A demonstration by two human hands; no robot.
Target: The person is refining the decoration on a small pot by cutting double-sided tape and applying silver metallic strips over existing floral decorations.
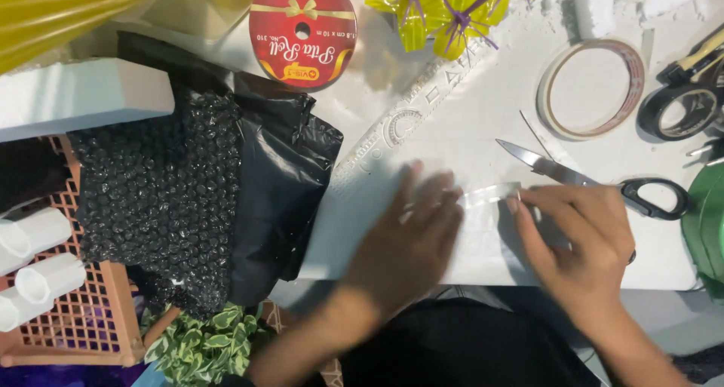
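Note:
My left hand (pixel 411 240) lies flat, fingers spread, on a white foam board (pixel 422 130), and looks blurred. Its fingertips touch one end of a strip of clear tape (pixel 490 195). My right hand (pixel 577 240) pinches the other end of that strip between thumb and fingertips, just above the board. Black-handled scissors (pixel 596 182) lie open on the board right behind my right hand.
A clear tape roll (pixel 592 89) and black tape rolls (pixel 682 108) sit at the back right. A red ribbon spool (pixel 303 31), yellow cellophane flowers (pixel 445 10), a clear stencil ruler (pixel 407 119), black bubble wrap (pixel 162 198), an orange basket (pixel 90 311) and a white foam block (pixel 79 96) are around.

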